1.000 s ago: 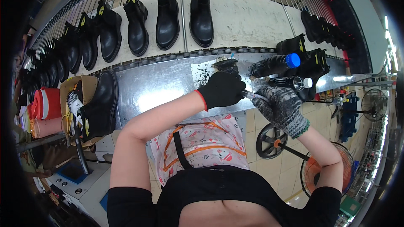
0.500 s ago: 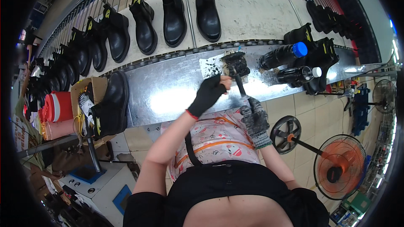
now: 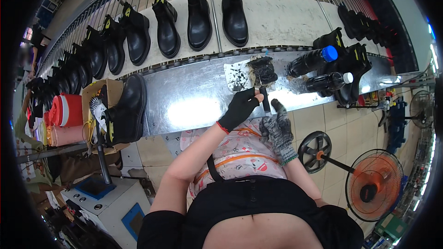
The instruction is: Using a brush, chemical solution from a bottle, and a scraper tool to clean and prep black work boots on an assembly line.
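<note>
A dark handle (image 3: 264, 100) juts toward me from a black-smeared pad (image 3: 263, 68) on the metal bench. My left hand (image 3: 240, 109), in a black fingerless glove, is beside this handle with its fingers curled in. Its bare fingertips come up to the handle; whatever they hold is hidden. Just right of the handle's near end is my right hand (image 3: 278, 133), in a stained grey knit glove. Its fingers are apart and nothing shows in it. A white sheet (image 3: 237, 76) with black smears lies left of the pad.
Black ankle boots (image 3: 200, 23) stand in a row on the pale conveyor (image 3: 272, 18). Two dark-filled bottles, one blue-capped (image 3: 308, 61) and one white-capped (image 3: 326, 82), stand right on the bench (image 3: 161, 87). At left, one boot (image 3: 127, 110) rests by a cardboard box (image 3: 113, 87). An orange fan (image 3: 374, 184) stands right.
My right hand has let go of the dark handle and moved slightly down from it. My left hand has shifted a little right and down. The boots have shifted right in the view.
</note>
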